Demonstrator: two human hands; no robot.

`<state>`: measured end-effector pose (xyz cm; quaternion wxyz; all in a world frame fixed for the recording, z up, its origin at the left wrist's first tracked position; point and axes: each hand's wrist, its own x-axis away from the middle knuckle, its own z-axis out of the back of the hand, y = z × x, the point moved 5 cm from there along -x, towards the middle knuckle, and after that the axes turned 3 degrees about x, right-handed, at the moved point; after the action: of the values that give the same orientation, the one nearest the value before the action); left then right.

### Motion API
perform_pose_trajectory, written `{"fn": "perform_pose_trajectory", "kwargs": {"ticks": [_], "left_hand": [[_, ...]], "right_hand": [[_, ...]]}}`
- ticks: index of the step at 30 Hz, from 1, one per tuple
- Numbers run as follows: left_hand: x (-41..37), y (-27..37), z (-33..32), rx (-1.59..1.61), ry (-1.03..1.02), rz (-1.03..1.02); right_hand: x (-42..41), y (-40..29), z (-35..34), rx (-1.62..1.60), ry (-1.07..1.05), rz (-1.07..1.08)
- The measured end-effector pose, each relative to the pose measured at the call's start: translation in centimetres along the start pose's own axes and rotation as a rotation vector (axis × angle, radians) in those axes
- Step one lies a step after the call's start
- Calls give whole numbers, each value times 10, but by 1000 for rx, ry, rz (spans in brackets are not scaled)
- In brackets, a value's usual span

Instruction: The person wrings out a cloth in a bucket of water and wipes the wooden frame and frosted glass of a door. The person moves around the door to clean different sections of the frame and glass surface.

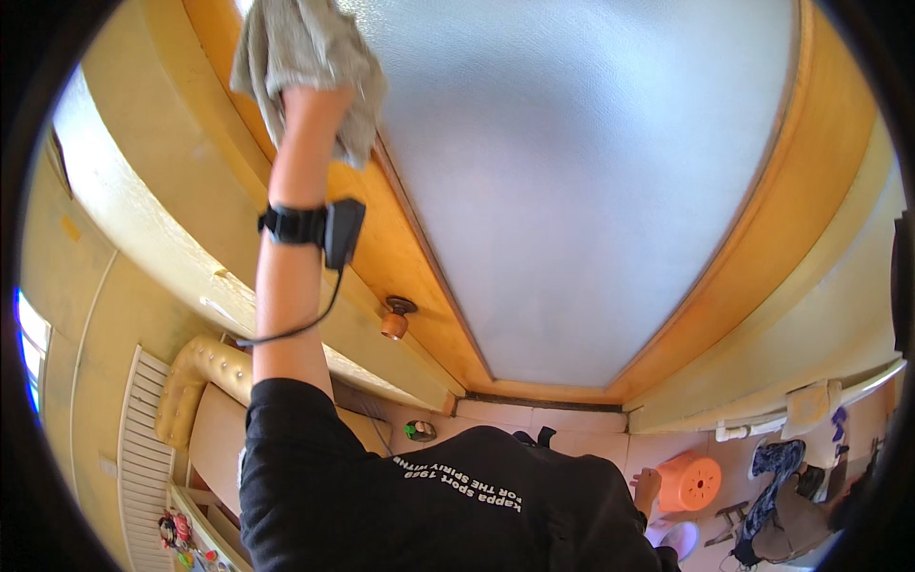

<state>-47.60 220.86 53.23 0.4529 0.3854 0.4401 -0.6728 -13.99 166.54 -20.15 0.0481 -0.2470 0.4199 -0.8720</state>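
My left arm is raised, and my left hand is mostly hidden under a grey-beige cloth. The cloth drapes over the hand and overlaps a wooden door stile and the edge of a frosted glass panel. A black strap device with a cable sits on my left forearm. Lower on the stile is a round wooden doorknob. My right hand hangs low at my side with its fingers loosely bent and no object visible in it. Behind it, in this view, stands an orange plastic stool.
A tufted yellow sofa and a white radiator are at left. A small object with a green top rests on the tiled floor. At lower right are a basin, a person and a white pipe with a cloth.
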Motion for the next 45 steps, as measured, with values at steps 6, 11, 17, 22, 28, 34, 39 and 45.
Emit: {"fn": "perform_pose_trajectory", "kwargs": {"ticks": [6,11,17,22,28,34,39,45], "left_hand": [[183,26,-83,-51,-366,25],[283,89,-63,-133,-1131,-62],[292,78,-100,33,-877,-15],[126,6,-63,382,62,151],[-54,-40,6,154,177,86],[-76,-39,12,153,152,72],[-17,-33,-22,149,95,93],[132,7,-81,219,-169,178]], "right_hand": [[-4,-5,-4,-2,-3,-3],[5,8,4,31,-51,-25],[7,34,27,-108,70,27],[-3,26,15,-52,46,-11],[7,20,-2,-128,39,-44],[8,19,-9,-44,30,-67],[6,12,-8,14,20,-54],[-5,11,-20,-19,-33,-39]]}}
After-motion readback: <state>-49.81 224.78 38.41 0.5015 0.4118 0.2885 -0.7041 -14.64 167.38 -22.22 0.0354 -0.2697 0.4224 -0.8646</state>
